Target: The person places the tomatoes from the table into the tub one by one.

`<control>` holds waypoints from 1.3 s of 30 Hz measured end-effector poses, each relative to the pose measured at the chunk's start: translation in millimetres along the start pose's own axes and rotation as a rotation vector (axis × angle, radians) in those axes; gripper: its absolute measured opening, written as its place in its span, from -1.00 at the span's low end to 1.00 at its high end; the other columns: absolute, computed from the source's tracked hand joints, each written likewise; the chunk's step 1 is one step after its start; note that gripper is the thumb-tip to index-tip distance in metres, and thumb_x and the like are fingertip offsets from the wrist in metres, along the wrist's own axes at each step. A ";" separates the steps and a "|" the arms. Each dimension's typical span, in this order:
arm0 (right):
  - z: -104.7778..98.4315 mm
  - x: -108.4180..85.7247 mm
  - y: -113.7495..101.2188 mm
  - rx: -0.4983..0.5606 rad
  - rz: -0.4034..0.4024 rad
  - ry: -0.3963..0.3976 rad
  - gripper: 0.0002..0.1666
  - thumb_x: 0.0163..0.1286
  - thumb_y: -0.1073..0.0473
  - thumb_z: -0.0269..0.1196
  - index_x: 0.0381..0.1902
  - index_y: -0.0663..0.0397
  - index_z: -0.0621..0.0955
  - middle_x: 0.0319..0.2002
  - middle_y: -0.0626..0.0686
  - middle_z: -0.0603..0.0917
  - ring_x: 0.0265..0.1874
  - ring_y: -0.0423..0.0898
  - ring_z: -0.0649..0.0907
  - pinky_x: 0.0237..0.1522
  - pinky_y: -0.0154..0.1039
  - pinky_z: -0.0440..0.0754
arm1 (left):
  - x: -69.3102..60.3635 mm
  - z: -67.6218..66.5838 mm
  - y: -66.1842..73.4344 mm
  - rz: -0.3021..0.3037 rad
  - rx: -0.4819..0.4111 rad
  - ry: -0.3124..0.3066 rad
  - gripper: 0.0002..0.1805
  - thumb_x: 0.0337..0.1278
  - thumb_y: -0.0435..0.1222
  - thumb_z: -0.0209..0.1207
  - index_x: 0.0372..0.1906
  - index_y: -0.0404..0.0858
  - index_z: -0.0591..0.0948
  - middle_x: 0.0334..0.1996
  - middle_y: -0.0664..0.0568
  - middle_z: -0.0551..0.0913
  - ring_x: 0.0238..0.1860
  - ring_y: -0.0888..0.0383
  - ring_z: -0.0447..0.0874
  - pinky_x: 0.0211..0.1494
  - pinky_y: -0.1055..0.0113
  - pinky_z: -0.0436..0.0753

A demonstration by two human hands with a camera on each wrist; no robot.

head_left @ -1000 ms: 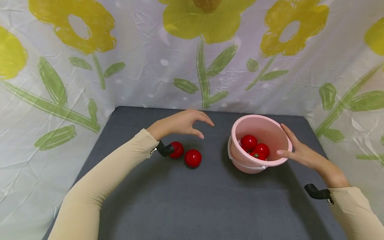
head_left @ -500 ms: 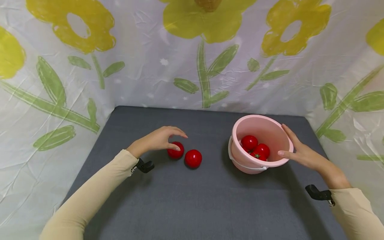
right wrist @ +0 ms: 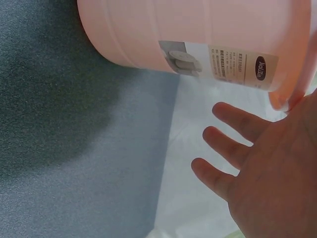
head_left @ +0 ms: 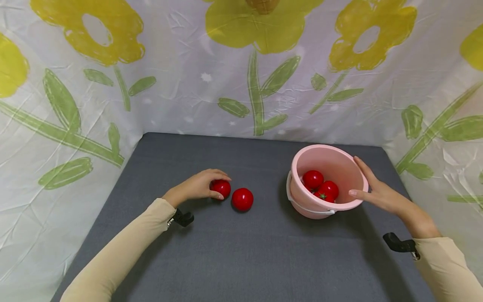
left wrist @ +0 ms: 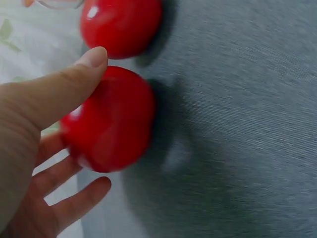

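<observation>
A glossy red tomato (head_left: pixel 222 187) lies on the left half of the table, held by my left hand (head_left: pixel 197 185) with thumb on the near side and fingers over the far side. In the left wrist view the thumb presses this tomato (left wrist: pixel 111 124), while some fingers sit behind and beside it. Just right of it rests a second tomato (head_left: pixel 242 199), untouched. My right hand (head_left: pixel 385 193) grips the rim of a pink bucket (head_left: pixel 303 199) between thumb and index finger. The other fingers stay off the bucket wall (right wrist: pixel 129 29) in the right wrist view.
Inside the bucket lie several red tomatoes (head_left: pixel 313 179), one showing a green stem top. The bucket's white handle (head_left: pixel 311 209) hangs down its near side. Dark grey cloth (head_left: pixel 241 260) covers the table, and a flower-printed curtain (head_left: pixel 181 92) encloses the back and sides.
My left hand has moved left and down from above the table's middle, and its fingers have closed round the left tomato. My right hand and the bucket have stayed in place.
</observation>
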State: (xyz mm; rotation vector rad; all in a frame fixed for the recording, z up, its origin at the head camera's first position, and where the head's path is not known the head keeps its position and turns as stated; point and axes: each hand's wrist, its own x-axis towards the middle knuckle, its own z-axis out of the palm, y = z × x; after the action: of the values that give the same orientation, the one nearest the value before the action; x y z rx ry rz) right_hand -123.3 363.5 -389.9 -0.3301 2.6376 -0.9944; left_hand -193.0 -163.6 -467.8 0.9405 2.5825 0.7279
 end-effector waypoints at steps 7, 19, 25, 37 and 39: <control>0.2 0.0 -0.5 -0.003 0.006 -0.002 0.23 0.34 0.02 0.25 0.58 -0.31 -0.37 0.59 0.27 -0.22 0.47 0.45 0.00 0.19 0.60 0.18 | -2.7 8.9 -4.7 0.014 0.005 0.047 -0.37 0.01 -0.13 0.45 0.25 -0.10 0.58 0.25 -0.01 0.57 0.30 -0.05 0.49 0.30 -0.01 0.56; 0.5 0.5 0.1 -0.007 0.022 -0.004 0.23 0.35 0.00 0.25 0.57 -0.36 -0.39 0.59 0.28 -0.22 0.47 0.46 -0.01 0.19 0.61 0.17 | -1.6 -3.3 3.0 0.031 0.016 0.052 -0.40 0.02 -0.17 0.45 0.24 -0.12 0.59 0.23 -0.02 0.57 0.26 -0.04 0.50 0.22 0.04 0.63; -0.2 -0.1 1.1 -0.016 0.022 -0.007 0.23 0.35 -0.01 0.25 0.58 -0.34 -0.39 0.59 0.27 -0.22 0.46 0.47 0.00 0.19 0.61 0.17 | 3.6 -26.8 17.9 0.039 0.031 0.059 -0.39 0.02 -0.17 0.45 0.25 -0.09 0.58 0.25 -0.01 0.55 0.27 -0.04 0.49 0.20 0.06 0.65; -0.1 0.3 0.3 -0.032 0.022 -0.009 0.23 0.36 -0.02 0.25 0.58 -0.33 -0.39 0.59 0.28 -0.22 0.46 0.47 0.02 0.20 0.60 0.18 | 15.5 -73.1 49.0 0.097 0.031 0.094 -0.39 0.04 -0.17 0.44 0.26 0.01 0.56 0.28 0.04 0.51 0.28 0.00 0.46 0.16 0.09 0.66; -0.8 -0.2 0.4 -0.033 0.024 -0.009 0.22 0.36 -0.03 0.24 0.58 -0.33 -0.39 0.59 0.29 -0.21 0.45 0.47 0.03 0.19 0.60 0.20 | 19.1 -75.9 53.0 0.116 0.025 0.096 -0.40 0.04 -0.18 0.44 0.25 -0.01 0.57 0.28 0.03 0.52 0.27 0.00 0.47 0.16 0.10 0.67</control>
State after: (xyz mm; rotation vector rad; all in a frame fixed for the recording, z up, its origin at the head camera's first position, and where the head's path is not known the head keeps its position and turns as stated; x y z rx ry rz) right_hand -123.5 364.3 -389.5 -0.3085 2.6459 -0.9403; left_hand -212.9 -143.3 -377.7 1.0957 2.6432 0.7913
